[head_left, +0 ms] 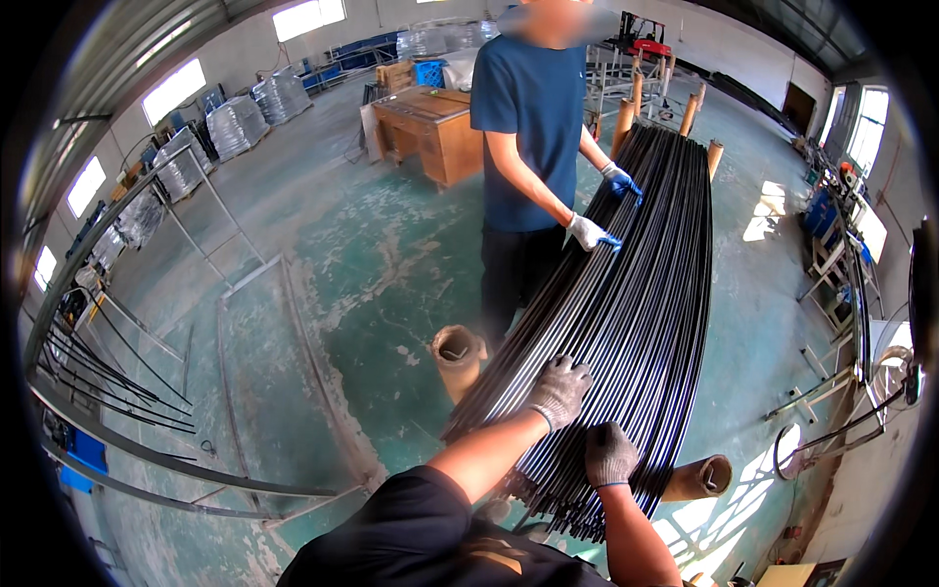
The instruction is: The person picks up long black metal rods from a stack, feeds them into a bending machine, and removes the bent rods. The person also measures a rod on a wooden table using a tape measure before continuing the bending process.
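A broad bundle of long, thin black rods (636,323) stretches away from me, its near ends close to my body. My left hand (560,393), in a grey work glove, lies on the rods toward the left side with its fingers apart. Nearer and to the right, my right hand (611,454) wears a matching glove. Its fingers are curled down onto the rods, and their tips are hidden. Across the bundle's left side stands a person in a blue T-shirt (533,127). Both of that person's gloved hands (592,233) touch the rods farther along.
Brown cardboard-like tubes stand about the bundle, one left (458,354) and one near right (702,477). A wooden desk (430,117) is behind the person. Metal framework (235,489) spreads at left; a workbench with tools (831,225) lines the right wall. Wrapped pallets (235,127) stand far left.
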A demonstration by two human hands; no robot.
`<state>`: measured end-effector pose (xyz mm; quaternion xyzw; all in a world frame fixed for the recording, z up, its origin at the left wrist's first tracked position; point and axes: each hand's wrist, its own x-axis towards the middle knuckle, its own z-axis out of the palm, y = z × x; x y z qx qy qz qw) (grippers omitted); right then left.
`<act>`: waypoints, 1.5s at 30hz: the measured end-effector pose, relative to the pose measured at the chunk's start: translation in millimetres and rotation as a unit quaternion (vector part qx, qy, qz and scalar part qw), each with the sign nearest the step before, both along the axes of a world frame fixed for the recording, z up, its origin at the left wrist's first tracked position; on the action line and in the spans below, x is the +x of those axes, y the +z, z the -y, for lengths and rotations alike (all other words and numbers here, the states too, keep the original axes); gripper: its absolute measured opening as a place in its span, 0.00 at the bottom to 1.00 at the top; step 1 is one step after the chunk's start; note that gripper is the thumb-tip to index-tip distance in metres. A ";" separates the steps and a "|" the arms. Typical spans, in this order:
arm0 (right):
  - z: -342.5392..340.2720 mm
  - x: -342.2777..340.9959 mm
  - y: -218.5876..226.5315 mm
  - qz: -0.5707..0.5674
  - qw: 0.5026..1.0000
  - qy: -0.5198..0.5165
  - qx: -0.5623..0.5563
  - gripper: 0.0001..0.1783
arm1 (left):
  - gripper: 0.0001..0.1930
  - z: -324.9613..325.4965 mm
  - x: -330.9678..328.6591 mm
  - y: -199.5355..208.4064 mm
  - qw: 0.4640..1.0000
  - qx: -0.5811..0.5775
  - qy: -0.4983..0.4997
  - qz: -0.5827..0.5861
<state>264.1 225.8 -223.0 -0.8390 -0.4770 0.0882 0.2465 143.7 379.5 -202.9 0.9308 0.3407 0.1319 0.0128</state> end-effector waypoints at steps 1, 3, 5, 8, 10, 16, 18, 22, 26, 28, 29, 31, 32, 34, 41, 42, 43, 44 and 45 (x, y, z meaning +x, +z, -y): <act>1.2 1.1 -2.6 0.000 1.000 0.000 -0.002 0.14 | 0.13 0.4 0.2 0.4 1.000 -0.005 0.000 -0.008; -1.2 -1.4 -0.3 -0.002 1.000 0.003 -0.002 0.14 | 0.13 -1.1 -2.1 -0.1 1.000 -0.010 0.001 -0.011; -1.2 -2.6 2.6 0.001 1.000 0.003 -0.010 0.14 | 0.13 -2.5 -1.2 -5.2 1.000 -0.008 0.001 -0.012; -0.8 -1.3 9.6 -0.023 1.000 0.015 -0.001 0.16 | 0.11 -5.4 4.4 -7.1 1.000 0.004 -0.006 0.008; -0.1 1.4 16.0 -0.057 0.998 0.012 -0.002 0.15 | 0.10 -5.4 3.0 -8.3 0.999 0.010 -0.005 0.041; -93.2 11.5 216.0 -0.102 0.957 0.149 0.226 0.47 | 0.11 -9.4 -4.2 -7.5 1.000 0.015 0.009 -0.003; -146.4 29.8 293.0 -0.049 0.931 0.182 0.312 0.50 | 0.11 -10.0 -5.0 -8.7 1.000 0.017 0.017 -0.014; -223.8 89.2 384.6 -0.029 0.958 0.078 0.274 0.43 | 0.13 -5.4 10.8 0.2 0.999 0.019 -0.013 -0.025; -208.2 20.1 380.9 -0.221 0.914 0.267 0.209 0.41 | 0.13 -8.8 -2.0 -1.8 0.998 0.000 0.008 -0.064; -183.4 -26.5 352.1 -0.281 0.841 0.419 0.196 0.43 | 0.13 -9.9 -0.4 -4.4 0.997 0.019 0.008 -0.074; -181.7 -43.3 348.6 -0.305 0.799 0.471 0.219 0.47 | 0.13 -7.4 -1.0 -7.3 0.998 0.016 0.009 -0.062; -182.1 -57.9 346.1 -0.393 0.723 0.525 0.216 0.54 | 0.12 -7.1 5.2 -14.6 0.999 0.028 0.001 -0.015; -185.6 -63.9 349.7 -0.458 0.684 0.535 0.191 0.57 | 0.12 -12.4 4.7 -17.3 0.999 0.040 0.005 0.004; -182.3 -67.6 341.4 -0.556 0.637 0.509 0.160 0.61 | 0.12 -14.8 6.1 -29.1 0.998 0.048 0.021 0.036; -104.4 4.6 92.1 -0.338 0.930 0.103 0.097 0.25 | 0.11 -10.8 4.6 -23.3 1.000 -0.016 0.003 0.008; -80.6 11.2 68.2 -0.312 0.945 0.041 0.083 0.17 | 0.10 -5.5 3.2 -17.7 0.999 -0.005 0.008 0.037; -61.1 22.5 35.2 -0.306 0.943 0.033 0.124 0.14 | 0.09 -5.8 4.2 -6.6 0.998 0.010 0.008 0.066; -45.7 27.5 8.1 -0.293 0.947 0.024 0.129 0.10 | 0.09 -7.3 4.7 -6.7 0.999 0.003 0.009 0.040; -32.5 23.2 1.8 -0.270 0.957 0.006 0.105 0.06 | 0.11 -7.6 1.2 0.4 1.000 0.006 0.000 0.018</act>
